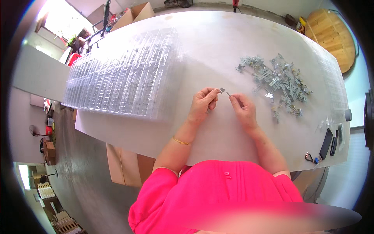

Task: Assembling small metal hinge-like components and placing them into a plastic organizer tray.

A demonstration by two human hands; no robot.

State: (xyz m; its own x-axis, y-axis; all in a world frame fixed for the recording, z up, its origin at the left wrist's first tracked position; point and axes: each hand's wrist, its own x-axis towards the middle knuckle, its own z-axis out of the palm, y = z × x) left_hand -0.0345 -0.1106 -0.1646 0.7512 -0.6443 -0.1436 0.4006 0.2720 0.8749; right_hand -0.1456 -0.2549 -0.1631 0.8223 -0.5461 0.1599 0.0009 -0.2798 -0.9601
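My left hand (204, 104) pinches a small metal bracket (222, 90) between thumb and fingertips, above the white table (210, 132). Close by on the right, my right hand (244, 110) is closed on a thin metal pin (228, 94), its tip pointing toward the bracket. A small gap separates the two parts. Beyond my right hand lies a loose heap of grey metal brackets (278, 80), several with short pins sticking out. The curled fingers hide the inner ends of both held parts.
Stacked clear plastic trays (117, 74) with many compartments cover the table's left side. At the right edge lie a black phone (326, 143), keys (310, 157) and more clear plastic (331, 85). An open cardboard box (134, 15) stands past the far left edge.
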